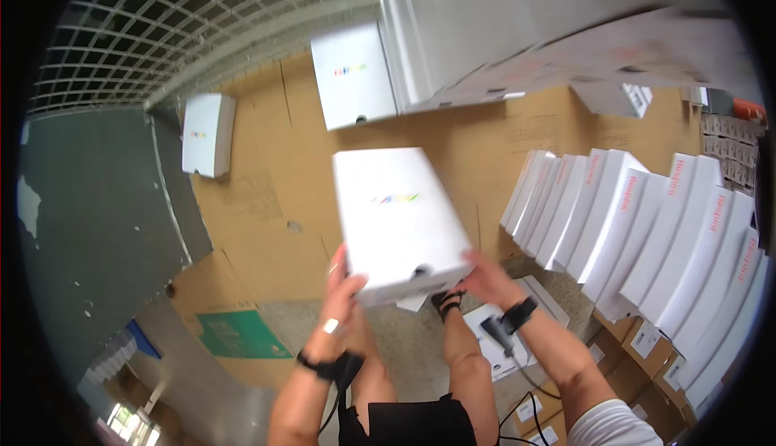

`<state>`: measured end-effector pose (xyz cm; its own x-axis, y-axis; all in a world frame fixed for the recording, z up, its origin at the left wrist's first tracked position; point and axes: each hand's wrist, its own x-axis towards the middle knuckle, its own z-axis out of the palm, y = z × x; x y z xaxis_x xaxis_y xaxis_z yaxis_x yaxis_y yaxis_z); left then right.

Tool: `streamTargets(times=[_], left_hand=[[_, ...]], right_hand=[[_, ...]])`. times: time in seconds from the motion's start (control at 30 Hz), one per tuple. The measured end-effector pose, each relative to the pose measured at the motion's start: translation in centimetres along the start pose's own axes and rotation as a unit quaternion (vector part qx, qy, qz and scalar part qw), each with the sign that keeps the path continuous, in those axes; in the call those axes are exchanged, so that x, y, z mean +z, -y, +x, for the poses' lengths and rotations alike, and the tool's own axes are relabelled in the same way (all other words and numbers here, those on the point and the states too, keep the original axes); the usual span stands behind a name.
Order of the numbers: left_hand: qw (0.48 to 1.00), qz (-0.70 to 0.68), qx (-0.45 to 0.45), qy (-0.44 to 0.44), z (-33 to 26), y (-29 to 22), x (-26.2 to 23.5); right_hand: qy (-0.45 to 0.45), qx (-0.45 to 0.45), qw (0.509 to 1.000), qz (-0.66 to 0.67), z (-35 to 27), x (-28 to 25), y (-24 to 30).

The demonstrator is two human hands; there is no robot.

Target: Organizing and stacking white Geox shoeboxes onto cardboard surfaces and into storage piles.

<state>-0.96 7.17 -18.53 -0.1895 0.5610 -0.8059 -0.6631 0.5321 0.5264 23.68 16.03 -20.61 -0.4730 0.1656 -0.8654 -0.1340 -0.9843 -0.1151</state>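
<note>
Between my two hands is a white cardboard box [400, 211] with a small coloured print on its lid and a dark thumb notch at the near edge. My left hand [341, 291] grips its near left corner, fingers along the side. At the near right corner, my right hand [487, 279] holds the same box. The box is tilted and held above a brown cardboard sheet. Fingers under the box are hidden. Both wrists carry black straps.
Similar white boxes stand on the cardboard [267, 236], one at the far left [206, 135] and one farther back [352, 74] beside a tall white stack [485, 25]. A row of white boxes [590, 211] stands at right, above brown cartons [647, 345]. Wire mesh [202, 9] borders the back left.
</note>
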Motion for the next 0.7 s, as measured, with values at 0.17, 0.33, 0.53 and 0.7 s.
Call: streamTargets(times=[0.17,0.33,0.53,0.7], left_hand=[[0.964,0.049,0.233,-0.114,-17.0,-11.0,-0.4],[0.921,0.017,0.387,-0.048,-23.9,-17.9,2.1],[0.843,0.026,0.475,0.252,-22.0,-29.1,19.3],[0.732,0.350,0.563,0.158,-11.8,-26.7,25.5]], right_hand=[[0.183,-0.241,0.919,-0.254,-9.3,16.5,3.6],[0.310,-0.505,0.754,-0.283,-21.7,26.2,12.4],[0.198,-0.610,0.734,-0.226,-31.7,22.3,22.7],[-0.056,-0.645,0.724,-0.239,-26.3,18.9,29.0]])
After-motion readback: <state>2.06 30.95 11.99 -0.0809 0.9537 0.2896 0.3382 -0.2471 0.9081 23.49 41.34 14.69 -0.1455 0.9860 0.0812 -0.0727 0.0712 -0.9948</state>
